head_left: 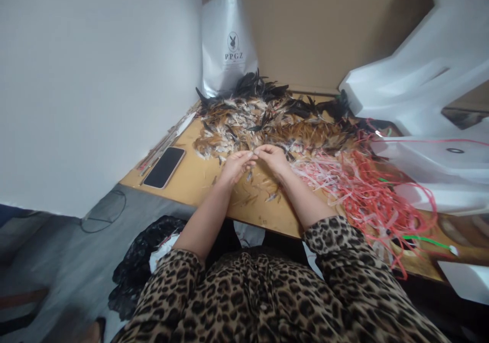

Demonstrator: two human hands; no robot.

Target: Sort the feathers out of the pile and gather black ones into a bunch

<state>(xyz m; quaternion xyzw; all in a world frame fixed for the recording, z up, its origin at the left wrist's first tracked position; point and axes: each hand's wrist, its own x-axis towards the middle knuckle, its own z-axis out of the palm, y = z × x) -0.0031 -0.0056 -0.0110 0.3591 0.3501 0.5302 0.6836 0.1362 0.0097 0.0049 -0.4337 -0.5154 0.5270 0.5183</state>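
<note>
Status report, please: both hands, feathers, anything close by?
Left hand and right hand pinched together at feather pile edge; item too small to tell. Red plastic strips beside right forearm, phone to left.

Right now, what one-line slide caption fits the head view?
Left hand and right hand touch fingertips beside a feather pile on a wooden table, between a phone and tangled red strips.

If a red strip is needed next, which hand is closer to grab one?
Probably the right hand: the red strips lie just beside it, while the left hand sits toward the phone side.
</note>
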